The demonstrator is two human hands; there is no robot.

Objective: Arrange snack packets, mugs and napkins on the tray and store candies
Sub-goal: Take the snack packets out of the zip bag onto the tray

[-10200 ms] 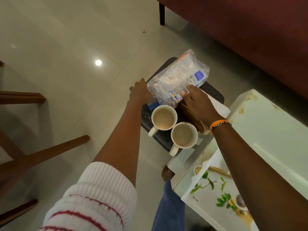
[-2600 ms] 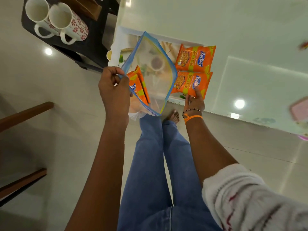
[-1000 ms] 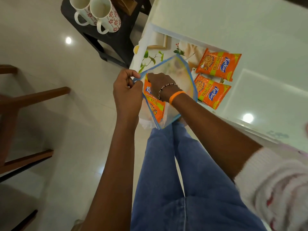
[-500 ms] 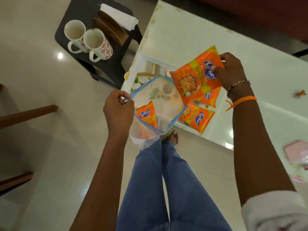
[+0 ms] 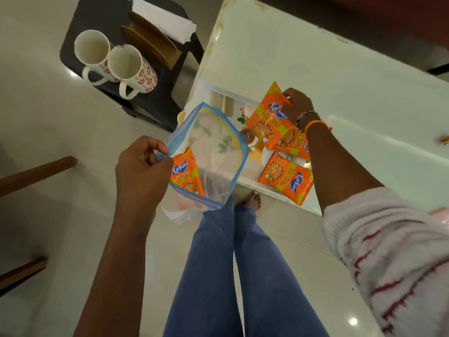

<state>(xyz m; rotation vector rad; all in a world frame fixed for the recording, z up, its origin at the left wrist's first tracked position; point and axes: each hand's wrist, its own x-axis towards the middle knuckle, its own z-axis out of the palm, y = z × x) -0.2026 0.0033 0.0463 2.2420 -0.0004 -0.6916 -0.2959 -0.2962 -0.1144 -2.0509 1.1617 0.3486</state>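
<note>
My left hand (image 5: pixel 142 170) pinches the rim of a clear zip bag (image 5: pixel 213 152) with a blue edge, held open over my knees. One orange snack packet (image 5: pixel 185 175) stands inside it. My right hand (image 5: pixel 297 104) grips the top corner of another orange snack packet (image 5: pixel 266 122) and holds it low over the floral tray (image 5: pixel 206 93) on the table. Two more orange packets lie on the tray, one (image 5: pixel 295 143) partly under my right wrist, one (image 5: pixel 285 178) near the tray's front edge. Two white mugs (image 5: pixel 114 62) with red flowers stand on a black stool (image 5: pixel 75 30).
A wooden napkin holder (image 5: pixel 150 45) with white napkins (image 5: pixel 165 19) stands on the stool behind the mugs. The pale glossy table (image 5: pixel 340 81) stretches right, a small candy (image 5: pixel 444 139) at its far right. Wooden chair legs (image 5: pixel 36 170) are at the left. My legs and bare foot are below.
My right hand has lowered the orange packet it pulled from the bag down onto the tray beside the other two. My left hand still holds the bag open.
</note>
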